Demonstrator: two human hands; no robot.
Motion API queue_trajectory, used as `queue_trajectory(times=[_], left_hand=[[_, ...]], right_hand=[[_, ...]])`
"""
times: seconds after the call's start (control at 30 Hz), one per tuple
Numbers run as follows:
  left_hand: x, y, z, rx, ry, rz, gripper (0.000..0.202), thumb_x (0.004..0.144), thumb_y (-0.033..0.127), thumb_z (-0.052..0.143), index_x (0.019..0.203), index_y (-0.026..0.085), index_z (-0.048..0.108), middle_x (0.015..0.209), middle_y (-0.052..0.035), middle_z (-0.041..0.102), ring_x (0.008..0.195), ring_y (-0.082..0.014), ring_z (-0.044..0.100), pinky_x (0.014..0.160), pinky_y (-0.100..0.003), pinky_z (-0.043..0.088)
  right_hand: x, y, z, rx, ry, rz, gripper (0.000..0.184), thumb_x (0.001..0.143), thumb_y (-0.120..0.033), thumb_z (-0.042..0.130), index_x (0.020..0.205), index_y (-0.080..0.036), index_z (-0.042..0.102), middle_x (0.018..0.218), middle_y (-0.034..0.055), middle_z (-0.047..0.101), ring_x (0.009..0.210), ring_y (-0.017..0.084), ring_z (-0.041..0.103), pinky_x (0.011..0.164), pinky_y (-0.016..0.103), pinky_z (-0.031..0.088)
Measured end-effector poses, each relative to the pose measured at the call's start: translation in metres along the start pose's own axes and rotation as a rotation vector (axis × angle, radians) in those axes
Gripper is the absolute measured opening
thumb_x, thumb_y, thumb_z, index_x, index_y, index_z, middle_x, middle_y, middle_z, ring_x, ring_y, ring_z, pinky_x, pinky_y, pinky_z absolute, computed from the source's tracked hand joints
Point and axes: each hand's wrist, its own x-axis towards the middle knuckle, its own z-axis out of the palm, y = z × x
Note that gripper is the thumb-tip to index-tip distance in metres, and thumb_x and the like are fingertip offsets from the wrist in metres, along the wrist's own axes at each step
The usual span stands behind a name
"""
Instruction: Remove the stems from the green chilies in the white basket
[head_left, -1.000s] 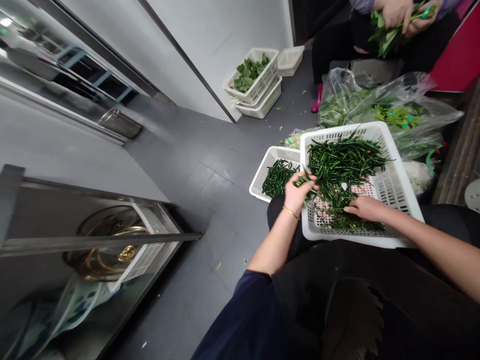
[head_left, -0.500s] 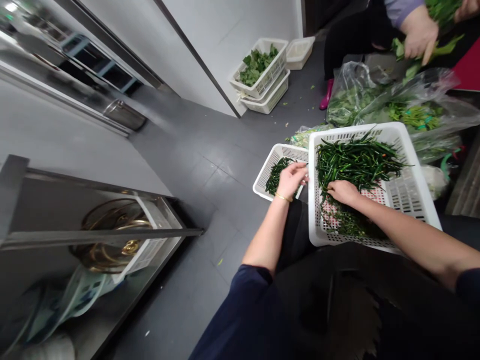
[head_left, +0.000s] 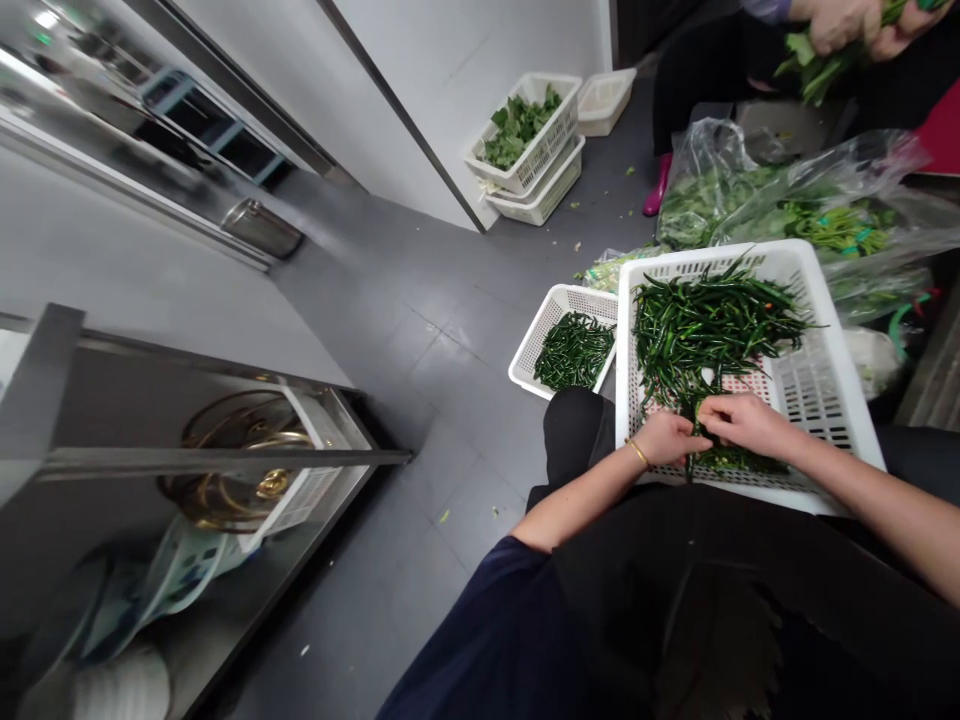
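Observation:
A large white plastic basket (head_left: 846,385) sits at my lap, with a heap of long green chili peppers (head_left: 712,325) in its far part. Small stems and bits (head_left: 739,458) lie in the near part. Over that near part my left hand (head_left: 666,437) pinches a dark green chili pepper (head_left: 690,462). Close against it, my right hand (head_left: 741,420) is closed, its thumb and fingertips pressed together at the pepper's upper end. The fingers partly hide the pepper. Left of the large basket, a smaller white basket (head_left: 526,368) on the floor holds more green chilies (head_left: 574,350).
A co-worker's hands (head_left: 840,22) hold leafy greens at the upper right, above clear plastic bags (head_left: 712,150) of vegetables. Stacked white baskets (head_left: 541,205) with leaves stand by the wall. A metal shelf rack (head_left: 225,462) occupies the left, and a metal bin (head_left: 262,228) stands behind.
My left hand has come from above the small basket into the large one. My right hand has drawn nearer to me, and both hands now meet at a chili pepper.

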Motion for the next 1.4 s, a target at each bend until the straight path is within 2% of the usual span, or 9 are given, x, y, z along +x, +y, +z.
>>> queue_trajectory(times=[0.13,0.43,0.5,0.6,0.77,0.9,1.07,1.27,1.4], left_hand=[[-0.007,-0.004,0.003,0.209,0.095,0.148,0.051,0.063,0.049,0.065,0.044,0.017,0.031,0.038,0.0066,0.032,0.043,-0.0051,0.033,0.046,-0.021,0.021],[-0.009,0.009,0.002,0.258,0.141,0.311,0.04,0.07,0.038,0.061,0.047,0.016,0.038,0.044,0.0061,0.03,0.047,-0.006,0.024,0.05,-0.024,0.018],[-0.012,0.01,-0.002,0.059,0.1,0.3,0.035,0.067,0.041,0.063,0.052,0.016,0.044,0.047,0.0058,0.035,0.047,-0.0055,0.028,0.05,-0.022,0.022],[-0.017,0.012,-0.009,-0.446,0.059,0.186,0.03,0.063,0.041,0.064,0.067,0.016,0.05,0.056,0.0035,0.045,0.048,-0.0064,0.039,0.051,-0.022,0.032],[-0.012,0.013,-0.011,-0.901,0.255,-0.026,0.03,0.059,0.028,0.064,0.063,0.018,0.036,0.046,0.0105,0.022,0.035,-0.0013,0.017,0.036,-0.017,0.013],[0.004,0.01,-0.005,-0.898,0.361,-0.018,0.04,0.057,0.033,0.073,0.067,0.018,0.038,0.047,0.0114,0.025,0.035,0.0001,0.018,0.036,-0.016,0.01],[0.02,0.004,-0.001,-0.883,0.423,0.019,0.043,0.059,0.05,0.07,0.071,0.017,0.046,0.05,0.0085,0.038,0.034,-0.0003,0.024,0.035,-0.017,0.013],[0.018,0.0,0.001,-0.89,0.464,0.057,0.042,0.063,0.051,0.068,0.077,0.014,0.053,0.052,0.0052,0.045,0.035,-0.002,0.029,0.035,-0.018,0.014],[0.012,0.002,-0.004,-1.002,0.319,0.009,0.034,0.063,0.042,0.068,0.073,0.014,0.053,0.048,0.0059,0.039,0.034,-0.0022,0.026,0.035,-0.017,0.011]], right_hand=[[-0.007,-0.001,-0.002,0.175,-0.156,0.081,0.035,0.079,-0.051,0.049,0.063,-0.02,0.045,0.046,-0.0048,0.05,0.044,0.01,0.049,0.048,0.021,0.036],[-0.008,0.0,0.033,0.887,0.125,0.509,0.047,0.065,-0.064,0.058,0.061,-0.02,0.042,0.044,-0.0055,0.042,0.033,0.007,0.034,0.033,0.021,0.028],[0.005,0.006,0.029,0.822,0.062,0.491,0.049,0.066,-0.067,0.056,0.063,-0.02,0.044,0.047,-0.0028,0.047,0.036,0.008,0.039,0.036,0.023,0.034],[0.035,0.017,0.02,0.281,-0.078,0.437,0.052,0.071,-0.068,0.049,0.068,-0.017,0.053,0.06,0.0063,0.06,0.049,0.015,0.055,0.048,0.027,0.044],[0.082,0.022,0.022,-0.543,-0.081,0.394,0.041,0.081,-0.048,0.046,0.085,-0.011,0.064,0.093,0.0202,0.065,0.084,0.029,0.062,0.066,0.035,0.045],[0.074,0.015,0.021,-0.545,-0.05,0.381,0.034,0.081,-0.039,0.041,0.085,-0.015,0.065,0.093,0.0148,0.065,0.083,0.026,0.061,0.064,0.031,0.043],[0.025,0.01,0.018,-0.427,0.027,0.095,0.028,0.082,-0.039,0.04,0.085,-0.02,0.06,0.084,0.0069,0.064,0.072,0.019,0.059,0.062,0.028,0.039],[0.009,0.009,0.025,-0.064,-0.022,0.192,0.04,0.089,-0.045,0.027,0.07,-0.022,0.054,0.058,0.0018,0.058,0.056,0.016,0.054,0.061,0.026,0.04],[0.001,-0.006,0.02,-0.101,0.026,-0.001,0.038,0.088,-0.047,0.028,0.069,-0.023,0.049,0.068,0.0045,0.06,0.066,0.018,0.056,0.066,0.028,0.04]])
